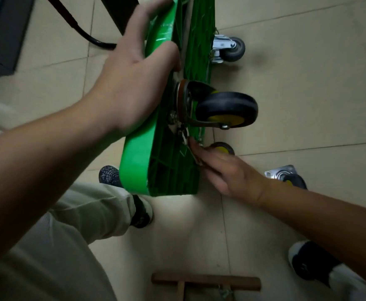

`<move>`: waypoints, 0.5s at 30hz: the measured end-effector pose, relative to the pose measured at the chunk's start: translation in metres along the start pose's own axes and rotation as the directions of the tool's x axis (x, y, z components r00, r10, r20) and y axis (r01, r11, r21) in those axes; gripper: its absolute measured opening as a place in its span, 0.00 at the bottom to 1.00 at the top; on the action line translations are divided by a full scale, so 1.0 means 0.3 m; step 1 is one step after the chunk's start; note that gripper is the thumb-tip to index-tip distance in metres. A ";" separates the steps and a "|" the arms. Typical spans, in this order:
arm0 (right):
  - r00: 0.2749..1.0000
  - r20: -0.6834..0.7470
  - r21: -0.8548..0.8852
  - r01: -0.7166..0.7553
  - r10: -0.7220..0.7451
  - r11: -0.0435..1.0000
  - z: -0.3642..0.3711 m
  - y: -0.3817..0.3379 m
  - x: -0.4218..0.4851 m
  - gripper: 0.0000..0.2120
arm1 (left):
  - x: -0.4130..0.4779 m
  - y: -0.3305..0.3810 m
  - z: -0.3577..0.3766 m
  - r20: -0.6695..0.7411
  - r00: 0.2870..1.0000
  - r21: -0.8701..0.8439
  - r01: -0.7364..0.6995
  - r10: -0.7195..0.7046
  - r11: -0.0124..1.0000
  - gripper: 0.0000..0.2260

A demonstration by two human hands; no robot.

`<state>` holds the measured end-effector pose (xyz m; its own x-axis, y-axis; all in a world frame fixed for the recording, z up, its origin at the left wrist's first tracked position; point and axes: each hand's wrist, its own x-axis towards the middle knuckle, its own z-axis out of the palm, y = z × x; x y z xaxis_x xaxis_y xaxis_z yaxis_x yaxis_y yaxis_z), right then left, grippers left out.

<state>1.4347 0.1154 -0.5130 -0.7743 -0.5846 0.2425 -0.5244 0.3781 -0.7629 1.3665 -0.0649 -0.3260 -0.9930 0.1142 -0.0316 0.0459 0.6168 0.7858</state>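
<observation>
My left arm reaches in from the lower left, bare, wrist straight. My left hand (134, 83) grips the cart (134, 170), thumb hooked over its edge, fingers (151, 9) stretched along its face. My right arm comes in from the lower right. My right hand (227, 172), back up, pinches a thin metal piece (186, 140) at its fingertips.

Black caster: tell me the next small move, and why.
Probably turn the tool at the base of the caster: the right hand pinches it there, and the left hand steadies the cart on edge.
</observation>
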 end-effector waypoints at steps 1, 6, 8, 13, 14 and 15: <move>0.998 -0.024 0.059 -0.054 0.055 0.997 0.012 -0.041 -0.032 0.32 | -0.004 0.007 0.000 0.010 1.000 0.011 0.010 -0.010 1.000 0.26; 0.894 0.088 0.597 -0.400 0.439 0.695 -0.025 -0.333 -0.048 0.30 | -0.015 0.022 0.003 0.005 0.999 0.021 0.038 -0.038 0.999 0.26; 0.836 0.150 0.760 -0.440 0.528 0.479 -0.046 -0.433 -0.009 0.24 | -0.017 0.028 0.003 0.010 0.999 0.033 0.047 -0.048 0.998 0.26; 0.665 0.278 0.830 -0.529 0.693 0.174 -0.126 -0.534 0.084 0.16 | -0.028 0.036 -0.011 0.016 0.998 0.024 0.064 -0.064 0.998 0.28; 0.647 0.275 0.836 -0.527 0.711 0.156 -0.138 -0.541 0.092 0.14 | -0.028 0.036 -0.014 0.026 0.998 0.029 0.065 -0.066 0.997 0.28; 0.647 0.270 0.840 -0.520 0.713 0.155 -0.144 -0.541 0.091 0.13 | -0.028 0.033 -0.016 0.035 0.997 0.037 0.066 -0.067 0.997 0.28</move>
<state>1.4833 0.0689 -0.3567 -0.7795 -0.3024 -0.5486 0.6192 -0.2403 -0.7475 1.3749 -0.0635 -0.3148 -0.9893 0.1002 -0.1059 -0.0153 0.6513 0.7587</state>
